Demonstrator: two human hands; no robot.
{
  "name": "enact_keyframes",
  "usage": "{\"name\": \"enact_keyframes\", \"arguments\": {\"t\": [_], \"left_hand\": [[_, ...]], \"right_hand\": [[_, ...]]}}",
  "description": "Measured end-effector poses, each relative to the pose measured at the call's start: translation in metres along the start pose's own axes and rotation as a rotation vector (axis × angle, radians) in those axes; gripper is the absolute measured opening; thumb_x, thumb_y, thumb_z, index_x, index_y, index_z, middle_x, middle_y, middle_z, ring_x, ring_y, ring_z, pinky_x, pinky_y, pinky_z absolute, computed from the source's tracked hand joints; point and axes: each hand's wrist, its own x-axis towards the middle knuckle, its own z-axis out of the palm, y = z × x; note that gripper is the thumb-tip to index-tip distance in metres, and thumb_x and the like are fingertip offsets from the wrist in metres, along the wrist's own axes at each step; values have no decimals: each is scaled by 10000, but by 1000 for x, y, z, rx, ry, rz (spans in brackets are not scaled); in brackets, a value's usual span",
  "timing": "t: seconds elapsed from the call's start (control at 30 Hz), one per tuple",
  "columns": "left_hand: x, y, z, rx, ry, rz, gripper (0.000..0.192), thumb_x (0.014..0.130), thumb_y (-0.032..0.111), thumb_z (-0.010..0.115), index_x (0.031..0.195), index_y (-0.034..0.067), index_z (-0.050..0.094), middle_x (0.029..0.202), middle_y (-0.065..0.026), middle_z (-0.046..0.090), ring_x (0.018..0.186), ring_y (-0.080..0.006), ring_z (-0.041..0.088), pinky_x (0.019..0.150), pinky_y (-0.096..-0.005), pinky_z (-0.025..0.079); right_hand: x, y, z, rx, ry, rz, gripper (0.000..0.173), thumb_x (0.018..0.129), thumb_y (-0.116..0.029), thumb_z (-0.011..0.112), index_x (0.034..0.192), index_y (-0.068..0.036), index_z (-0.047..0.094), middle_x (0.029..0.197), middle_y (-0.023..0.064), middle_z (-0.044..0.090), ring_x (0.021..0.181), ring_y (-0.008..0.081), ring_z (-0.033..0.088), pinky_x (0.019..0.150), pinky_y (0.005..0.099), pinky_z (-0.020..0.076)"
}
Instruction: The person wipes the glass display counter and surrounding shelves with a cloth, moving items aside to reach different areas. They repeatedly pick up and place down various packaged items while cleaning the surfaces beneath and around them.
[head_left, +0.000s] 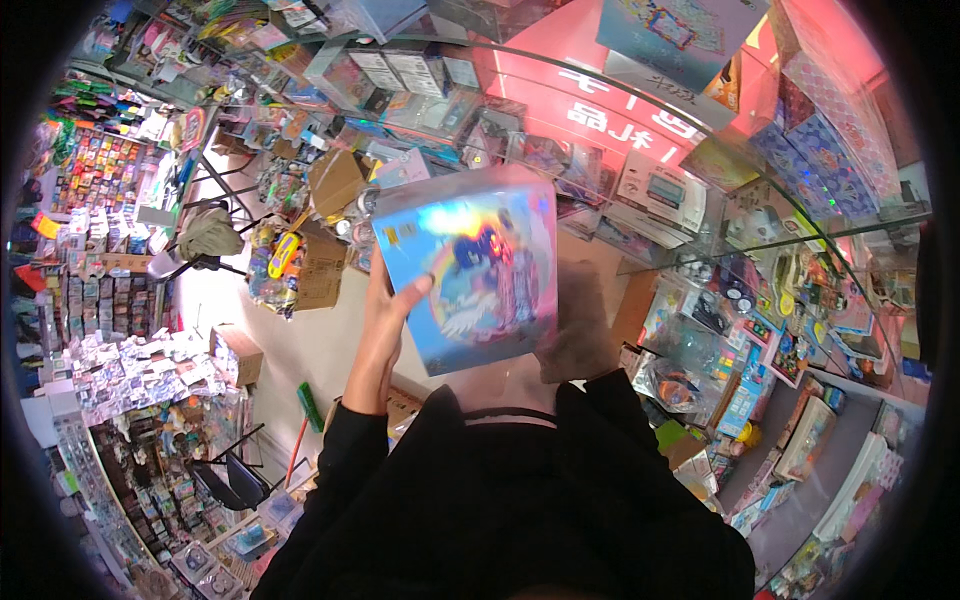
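Note:
My left hand grips a glossy square box by its left side, the thumb lying on its front face. The box is blue and pink, with a shiny rainbow sheen and a printed castle and wing picture. It is held up, tilted, in front of my chest. At the end of my right sleeve is a blurred grey-brown cloth, up against the box's right edge. The cloth covers my right hand, so its fingers do not show.
Glass shelves packed with boxed goods curve around the front and right. On the floor at left stand an open cardboard carton, a green broom and a black folding chair. A table heaped with small packets stands farther left.

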Motion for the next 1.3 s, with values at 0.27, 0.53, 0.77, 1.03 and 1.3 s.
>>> {"name": "enact_keyframes", "arguments": {"t": [0.27,0.53,0.77,1.03,1.3], "left_hand": [[21,-17,24,-196,78,-124,886,828,249,744,1525,24,244,1417,-184,444,1248,-264,495,1029,-369,417],[30,-20,51,-215,381,191,927,831,252,763,1525,24,193,1421,-217,399,1261,-292,464,1050,-399,383],[19,-72,57,-206,552,338,861,873,222,708,1531,34,186,1495,-194,326,1336,-297,369,1125,-416,281],[0,-81,-60,-190,665,294,866,869,277,727,1518,33,209,1450,-177,387,1284,-284,445,1099,-413,344],[-27,-89,-119,-217,692,72,748,935,277,616,1508,17,212,1477,-166,362,1305,-281,422,1103,-414,330]], "right_hand": [[-8,-6,8,509,162,218,323,961,-186,544,1242,-35,488,1052,31,553,1024,154,523,837,345,481],[0,-44,-7,898,226,350,494,962,-350,568,1325,-24,497,1196,80,614,1030,209,593,955,335,470],[-20,-30,45,923,32,386,333,916,-297,514,1079,-10,553,958,114,631,946,273,620,786,366,504],[4,-64,-9,-515,-247,-100,289,808,-305,606,817,-16,609,875,97,603,786,225,612,664,334,477],[179,28,8,-575,273,-68,453,860,-304,669,1231,-57,589,1232,176,594,1098,251,611,908,361,502]]}}
